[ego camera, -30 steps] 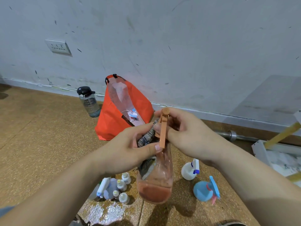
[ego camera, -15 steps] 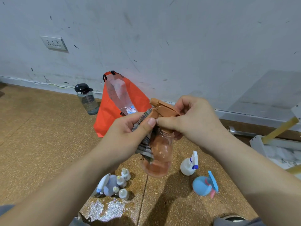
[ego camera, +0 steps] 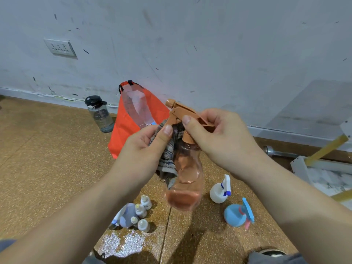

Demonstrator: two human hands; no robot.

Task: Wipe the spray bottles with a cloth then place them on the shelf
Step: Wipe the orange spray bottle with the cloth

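the right hand [ego camera: 215, 138] grips the orange trigger head of the pink spray bottle [ego camera: 187, 180], held above the wet floor patch [ego camera: 122, 242]; the left hand [ego camera: 146, 147] pinches the striped cloth [ego camera: 168, 159] against its neck; a loose grip could drop it.

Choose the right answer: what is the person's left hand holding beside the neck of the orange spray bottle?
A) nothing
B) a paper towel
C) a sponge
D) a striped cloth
D: the left hand pinches a striped cloth at the neck of the orange spray bottle, while the right hand grips the bottle's sprayer top.
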